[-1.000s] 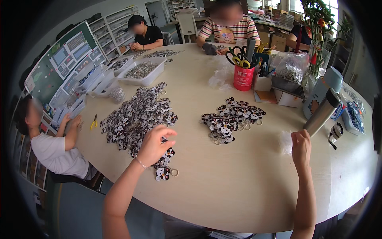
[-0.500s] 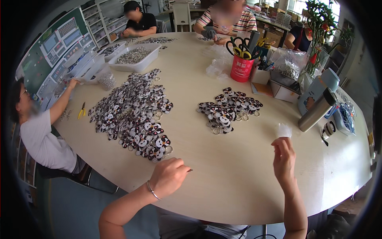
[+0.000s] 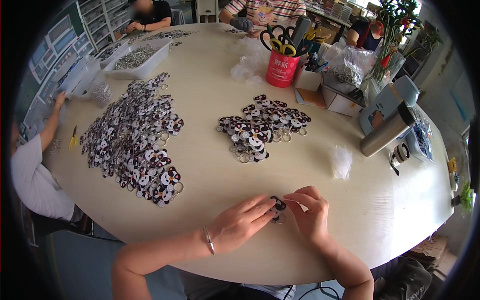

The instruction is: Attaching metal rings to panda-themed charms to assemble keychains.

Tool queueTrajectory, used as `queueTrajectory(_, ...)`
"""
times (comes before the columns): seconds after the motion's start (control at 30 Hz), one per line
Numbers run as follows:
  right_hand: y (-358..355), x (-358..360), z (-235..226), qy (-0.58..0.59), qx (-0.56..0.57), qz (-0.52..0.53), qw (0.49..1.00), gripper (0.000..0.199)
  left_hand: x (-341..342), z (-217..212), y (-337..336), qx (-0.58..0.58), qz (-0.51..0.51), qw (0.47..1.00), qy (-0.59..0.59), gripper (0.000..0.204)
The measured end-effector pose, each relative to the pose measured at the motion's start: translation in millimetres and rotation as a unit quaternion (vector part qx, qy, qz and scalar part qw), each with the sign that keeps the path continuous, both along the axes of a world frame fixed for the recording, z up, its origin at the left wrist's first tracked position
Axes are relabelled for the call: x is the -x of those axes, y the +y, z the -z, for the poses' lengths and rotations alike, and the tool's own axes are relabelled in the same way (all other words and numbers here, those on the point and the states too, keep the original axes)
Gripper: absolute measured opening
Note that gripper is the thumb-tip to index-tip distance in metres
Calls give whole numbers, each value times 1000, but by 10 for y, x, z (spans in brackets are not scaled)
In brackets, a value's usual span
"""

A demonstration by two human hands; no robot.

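A black-and-white panda keychain (image 3: 276,205) lies near the front of the table. My left hand (image 3: 245,220) reaches over it from the left, fingers stretched out and fingertips touching it; the thumb is hidden. At the keychain's right edge, my right hand (image 3: 309,210) is closed in a pinch. A thin, pale, see-through edge shows at its fingertips, apparently a small clear plastic bag, mostly hidden. Beyond that hand rests a stack of clear bags (image 3: 341,162). A smaller heap of panda keychains (image 3: 262,125) lies ahead, and a large heap (image 3: 132,135) spreads to the left.
Yellow-handled pliers (image 3: 73,138) lie far left, near a white tub of metal rings (image 3: 142,60). A red can (image 3: 281,70) holds scissors. To the right stand a steel flask (image 3: 387,131) and a light-blue box-like thing (image 3: 387,102). Other people sit around the table.
My left hand has moved right and unfolded over the keychain. My right hand has left the bag stack and come in toward the left hand. The view has shifted right.
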State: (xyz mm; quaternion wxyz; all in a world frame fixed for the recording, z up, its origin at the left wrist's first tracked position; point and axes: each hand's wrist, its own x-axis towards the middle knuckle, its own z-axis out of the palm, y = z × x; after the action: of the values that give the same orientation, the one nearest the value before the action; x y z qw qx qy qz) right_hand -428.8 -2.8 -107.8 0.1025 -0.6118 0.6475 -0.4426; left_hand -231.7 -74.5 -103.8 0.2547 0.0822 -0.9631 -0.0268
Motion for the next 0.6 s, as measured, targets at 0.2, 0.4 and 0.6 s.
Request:
queueTrajectory(0.2,10,-28,-15,-58,-48,36,996,19,127,187,185,-39,-7,999,-1,27)
queueTrajectory(0.4,116,-115,-13,118,24,-63,991,27,138,156,367,17,-7,1000,6,26)
queueTrajectory(0.6,144,-143,73,199,46,-111,973,35,132,151,335,23,23,999,14,21)
